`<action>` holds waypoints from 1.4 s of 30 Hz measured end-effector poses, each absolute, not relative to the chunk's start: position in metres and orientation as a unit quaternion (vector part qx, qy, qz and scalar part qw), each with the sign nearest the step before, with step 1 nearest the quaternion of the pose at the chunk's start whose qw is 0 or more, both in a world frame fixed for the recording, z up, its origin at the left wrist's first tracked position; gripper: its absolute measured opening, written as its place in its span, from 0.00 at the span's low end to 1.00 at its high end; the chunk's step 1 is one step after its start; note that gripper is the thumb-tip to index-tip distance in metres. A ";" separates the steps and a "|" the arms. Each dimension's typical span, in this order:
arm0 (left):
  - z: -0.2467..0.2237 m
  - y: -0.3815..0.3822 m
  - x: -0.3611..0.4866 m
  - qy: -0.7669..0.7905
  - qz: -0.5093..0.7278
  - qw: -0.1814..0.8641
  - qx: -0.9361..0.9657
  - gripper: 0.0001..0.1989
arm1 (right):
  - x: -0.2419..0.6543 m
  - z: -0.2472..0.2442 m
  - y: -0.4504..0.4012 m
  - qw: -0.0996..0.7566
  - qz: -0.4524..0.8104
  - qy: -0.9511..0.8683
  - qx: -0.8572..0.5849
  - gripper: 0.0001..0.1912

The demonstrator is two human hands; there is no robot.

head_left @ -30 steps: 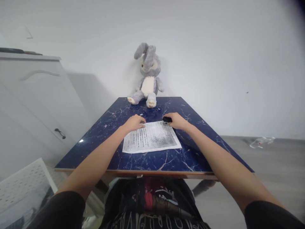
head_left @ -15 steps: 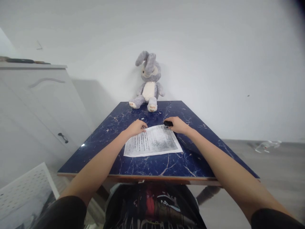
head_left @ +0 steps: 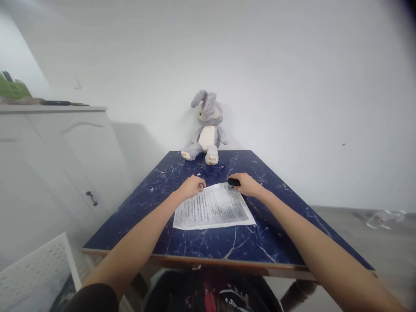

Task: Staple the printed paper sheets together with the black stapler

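A printed sheet of paper (head_left: 214, 208) lies on the blue marbled table (head_left: 201, 249), a little askew. My left hand (head_left: 192, 187) is closed at its far left corner, fingers curled on the edge. At the far right corner my right hand (head_left: 248, 185) grips a small black stapler (head_left: 233, 182), which sits over the paper's edge. The hand partly hides the stapler, so whether its jaws are pressed together cannot be seen.
A grey plush rabbit (head_left: 209, 134) sits at the table's back against the white wall. To the left stand a white cabinet (head_left: 65, 160) and a white perforated basket (head_left: 39, 264). A clear plastic item (head_left: 385, 219) lies on the floor at right.
The camera has tilted upward, so everything appears lower in the picture. Both hands and the stapler keep nearly the same places on the paper.
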State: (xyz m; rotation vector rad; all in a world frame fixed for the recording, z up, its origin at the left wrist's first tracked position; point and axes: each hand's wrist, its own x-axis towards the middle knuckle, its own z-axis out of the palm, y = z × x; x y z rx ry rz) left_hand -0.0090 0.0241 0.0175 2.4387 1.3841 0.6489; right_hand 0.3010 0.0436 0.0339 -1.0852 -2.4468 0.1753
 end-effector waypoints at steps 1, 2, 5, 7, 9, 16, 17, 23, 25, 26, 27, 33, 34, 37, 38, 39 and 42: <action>0.017 0.025 -0.009 0.472 0.226 0.136 0.841 0.09 | 0.301 0.034 0.043 0.228 0.065 -0.887 -0.396 0.24; 0.016 0.025 -0.010 0.467 0.228 0.140 0.843 0.09 | 0.300 0.035 0.042 0.229 0.067 -0.886 -0.398 0.24; 0.016 0.025 -0.011 0.460 0.236 0.142 0.844 0.09 | 0.299 0.037 0.039 0.228 0.071 -0.883 -0.405 0.25; 0.016 0.025 -0.011 0.463 0.237 0.140 0.842 0.11 | 0.299 0.037 0.038 0.230 0.073 -0.882 -0.404 0.25; 0.018 0.023 -0.011 0.469 0.234 0.136 0.841 0.13 | 0.299 0.037 0.039 0.232 0.075 -0.883 -0.402 0.25; 0.022 0.021 -0.010 0.466 0.224 0.087 0.851 0.11 | 0.301 0.033 0.044 0.234 0.074 -0.883 -0.400 0.25; 0.021 0.021 -0.009 0.464 0.224 0.082 0.853 0.11 | 0.301 0.033 0.044 0.233 0.074 -0.883 -0.400 0.25; 0.014 0.017 0.001 0.424 0.202 0.045 0.882 0.13 | 0.297 0.035 0.040 0.268 0.104 -0.872 -0.398 0.26; 0.011 0.017 0.004 0.410 0.183 0.043 0.892 0.16 | 0.295 0.035 0.040 0.281 0.101 -0.867 -0.399 0.23; 0.011 0.016 0.004 0.410 0.173 0.045 0.894 0.18 | 0.294 0.035 0.039 0.279 0.098 -0.869 -0.396 0.19; 0.010 0.016 0.005 0.413 0.164 0.049 0.894 0.20 | 0.294 0.035 0.040 0.270 0.094 -0.873 -0.395 0.15; 0.010 0.018 0.000 0.416 0.147 0.065 0.895 0.22 | 0.293 0.036 0.039 0.203 0.082 -0.876 -0.430 0.11; 0.011 0.019 -0.001 0.414 0.148 0.066 0.896 0.22 | 0.293 0.037 0.039 0.202 0.085 -0.877 -0.427 0.11; 0.010 0.021 -0.004 0.411 0.153 0.071 0.896 0.22 | 0.293 0.039 0.038 0.203 0.098 -0.881 -0.416 0.12; 0.010 0.022 -0.004 0.410 0.155 0.073 0.896 0.22 | 0.294 0.040 0.038 0.205 0.101 -0.881 -0.415 0.14; 0.009 0.022 -0.004 0.409 0.158 0.075 0.895 0.21 | 0.294 0.039 0.038 0.207 0.104 -0.880 -0.416 0.17; 0.007 0.024 -0.005 0.405 0.164 0.076 0.896 0.21 | 0.294 0.037 0.040 0.219 0.105 -0.869 -0.431 0.26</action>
